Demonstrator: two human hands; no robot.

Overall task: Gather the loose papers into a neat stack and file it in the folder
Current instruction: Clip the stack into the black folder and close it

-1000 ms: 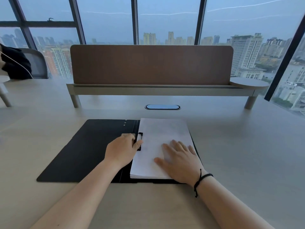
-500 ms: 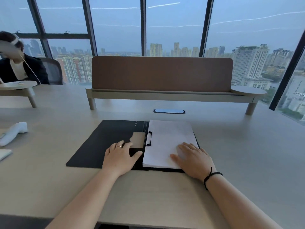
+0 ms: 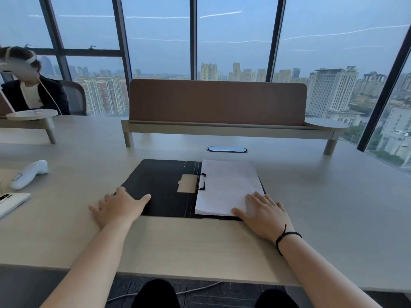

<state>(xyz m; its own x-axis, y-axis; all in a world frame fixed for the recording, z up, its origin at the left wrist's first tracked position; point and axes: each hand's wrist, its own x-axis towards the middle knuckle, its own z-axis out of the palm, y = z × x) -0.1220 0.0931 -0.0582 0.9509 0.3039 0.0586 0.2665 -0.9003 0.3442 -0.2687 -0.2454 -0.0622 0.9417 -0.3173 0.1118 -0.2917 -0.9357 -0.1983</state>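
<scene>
A black folder [image 3: 162, 181] lies open flat on the desk in front of me. A neat stack of white papers [image 3: 224, 185] sits on its right half, held at the left edge by a black clip [image 3: 201, 181]. My left hand [image 3: 117, 207] lies flat with spread fingers on the near left corner of the folder's left cover. My right hand [image 3: 262, 213] rests flat on the near right corner of the paper stack, a black cord around its wrist.
A brown divider on a raised shelf [image 3: 222, 127] crosses the desk behind the folder, with a cable port [image 3: 226, 149] before it. A white controller [image 3: 29, 174] and a phone [image 3: 11, 203] lie at the far left. Another person [image 3: 31, 90] sits at the back left.
My left hand left the clip and slid left and nearer, onto the folder's left cover. My right hand drew back to the stack's near right corner. My view pulled back and tilted up.
</scene>
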